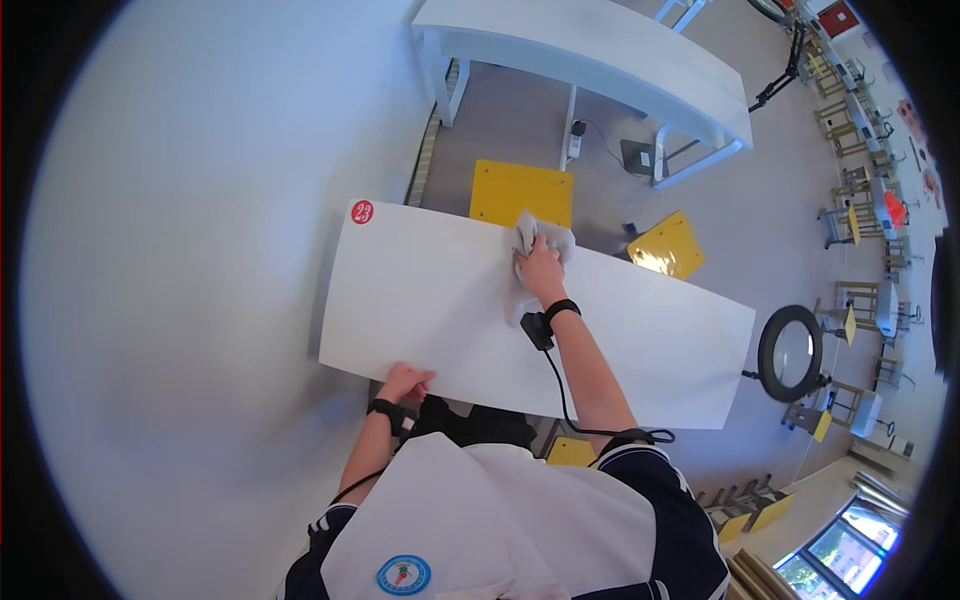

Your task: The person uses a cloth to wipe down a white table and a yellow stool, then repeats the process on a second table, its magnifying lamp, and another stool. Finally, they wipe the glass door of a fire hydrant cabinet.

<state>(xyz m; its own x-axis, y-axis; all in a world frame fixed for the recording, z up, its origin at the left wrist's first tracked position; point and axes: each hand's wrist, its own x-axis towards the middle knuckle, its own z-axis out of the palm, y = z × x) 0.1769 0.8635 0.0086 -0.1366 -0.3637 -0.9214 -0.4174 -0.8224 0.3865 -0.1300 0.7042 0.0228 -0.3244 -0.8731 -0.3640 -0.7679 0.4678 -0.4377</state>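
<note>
A white table (450,300) with a round red number sticker (362,211) at its far left corner lies before me. My right hand (543,266) is closed on a light grey cloth (553,238), pressed on the tabletop at its far edge. A black strap with a small cabled device (537,331) is around that wrist. My left hand (406,381) rests at the near edge of the table, thumb on top and fingers partly hidden below the edge; another black strap circles this wrist.
Yellow stools (522,191) stand beyond the table, with another white table (600,37) farther back. A ring magnifier lamp (790,353) is at the right end. A pale wall (187,262) runs along the left. A power strip (574,142) is under the far table.
</note>
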